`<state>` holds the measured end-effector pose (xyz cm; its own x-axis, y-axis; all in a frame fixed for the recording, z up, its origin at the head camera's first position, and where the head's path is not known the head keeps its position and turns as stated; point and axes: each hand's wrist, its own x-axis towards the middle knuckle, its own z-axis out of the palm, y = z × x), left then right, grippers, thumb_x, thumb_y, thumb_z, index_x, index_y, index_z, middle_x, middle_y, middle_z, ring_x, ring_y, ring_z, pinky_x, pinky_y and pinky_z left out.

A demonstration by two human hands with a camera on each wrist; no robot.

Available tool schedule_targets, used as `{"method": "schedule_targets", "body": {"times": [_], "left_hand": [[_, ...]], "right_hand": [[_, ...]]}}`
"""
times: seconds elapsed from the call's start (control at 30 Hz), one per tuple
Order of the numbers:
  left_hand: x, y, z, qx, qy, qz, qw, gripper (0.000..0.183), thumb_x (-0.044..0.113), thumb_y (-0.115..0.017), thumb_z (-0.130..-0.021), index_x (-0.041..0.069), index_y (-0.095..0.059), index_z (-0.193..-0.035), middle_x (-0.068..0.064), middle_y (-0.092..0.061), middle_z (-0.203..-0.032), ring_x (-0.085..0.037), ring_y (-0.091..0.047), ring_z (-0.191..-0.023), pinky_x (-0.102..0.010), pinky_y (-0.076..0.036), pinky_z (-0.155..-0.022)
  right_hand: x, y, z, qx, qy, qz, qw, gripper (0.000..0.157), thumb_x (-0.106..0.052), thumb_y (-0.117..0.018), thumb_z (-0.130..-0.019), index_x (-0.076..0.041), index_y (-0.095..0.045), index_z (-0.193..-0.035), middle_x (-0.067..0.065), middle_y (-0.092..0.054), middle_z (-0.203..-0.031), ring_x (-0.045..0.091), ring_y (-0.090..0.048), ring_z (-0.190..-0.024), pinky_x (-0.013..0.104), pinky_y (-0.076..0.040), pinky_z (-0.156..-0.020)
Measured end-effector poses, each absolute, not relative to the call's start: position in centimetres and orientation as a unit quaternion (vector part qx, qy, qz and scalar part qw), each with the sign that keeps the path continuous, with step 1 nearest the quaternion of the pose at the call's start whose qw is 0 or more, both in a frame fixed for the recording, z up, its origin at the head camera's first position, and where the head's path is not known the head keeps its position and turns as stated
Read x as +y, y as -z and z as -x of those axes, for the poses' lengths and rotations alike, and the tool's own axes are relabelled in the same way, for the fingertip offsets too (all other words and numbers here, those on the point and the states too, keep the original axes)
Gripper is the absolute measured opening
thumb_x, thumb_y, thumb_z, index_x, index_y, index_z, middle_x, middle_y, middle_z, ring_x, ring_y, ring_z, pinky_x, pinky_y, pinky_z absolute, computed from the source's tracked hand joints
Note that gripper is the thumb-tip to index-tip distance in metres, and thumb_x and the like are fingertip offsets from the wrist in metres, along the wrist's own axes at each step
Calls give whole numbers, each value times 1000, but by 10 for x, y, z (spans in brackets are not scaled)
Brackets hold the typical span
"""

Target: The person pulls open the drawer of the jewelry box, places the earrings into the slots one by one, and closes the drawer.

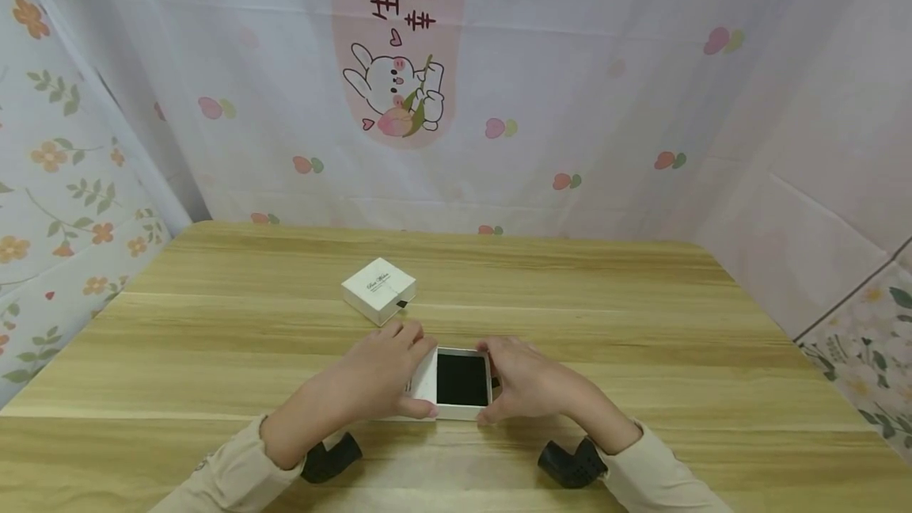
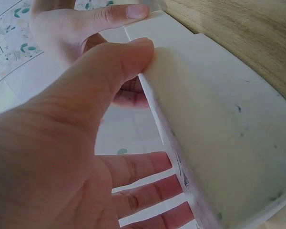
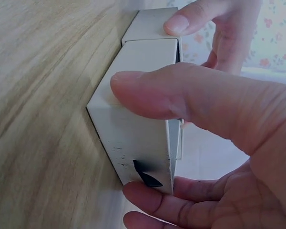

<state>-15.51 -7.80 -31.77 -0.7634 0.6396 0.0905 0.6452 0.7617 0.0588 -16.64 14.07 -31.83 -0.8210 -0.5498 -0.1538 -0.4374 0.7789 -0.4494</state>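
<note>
My left hand point(image 1: 378, 374) grips the white outer sleeve point(image 1: 425, 374) of a small drawer box lying on the table. In the left wrist view the thumb presses one long side of the sleeve point(image 2: 214, 129), with fingers at the far edge. From its right end the white drawer point(image 1: 459, 412) sticks out, showing a black lining point(image 1: 461, 380). My right hand point(image 1: 530, 378) holds that drawer between thumb and fingers. The right wrist view shows a black pull tab point(image 3: 145, 176) on the drawer's end, close above the fingers.
A second white box point(image 1: 379, 287) with printed lettering and a black tab sits behind my left hand. Black wrist mounts point(image 1: 331, 459) hang below both forearms. The wooden table point(image 1: 606, 315) ends at a patterned curtain point(image 1: 606, 85) at the back.
</note>
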Motion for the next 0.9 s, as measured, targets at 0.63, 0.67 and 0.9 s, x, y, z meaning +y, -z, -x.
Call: {"method": "schedule_targets", "body": {"times": [0.63, 0.67, 0.9], "left_hand": [[-78, 317, 155, -940, 53, 335, 25, 72, 56, -69, -68, 7, -53, -119, -4, -49, -103, -20, -44, -96, -36, -43, -82], [-78, 317, 155, -940, 51, 336, 27, 72, 56, -69, -68, 7, -54, -119, -4, -49, -103, -20, -44, -96, -36, -43, -82], [-79, 316, 154, -938, 48, 343, 35, 71, 56, -69, -68, 7, -54, -117, -4, -49, -101, -20, -45, -96, -35, -43, -81]], "right_hand": [[147, 315, 166, 934, 183, 275, 135, 77, -26, -81, -62, 5, -44, -122, -2, -49, -85, 16, -42, -87, 37, -32, -81], [147, 315, 166, 934, 181, 276, 134, 77, -26, -81, -62, 5, -44, -121, -2, -49, -85, 15, -42, -87, 37, -32, -81], [150, 314, 166, 936, 172, 275, 137, 76, -27, -81, -62, 3, -44, -121, -1, -50, -87, 17, -43, -92, 40, -33, -83]]}}
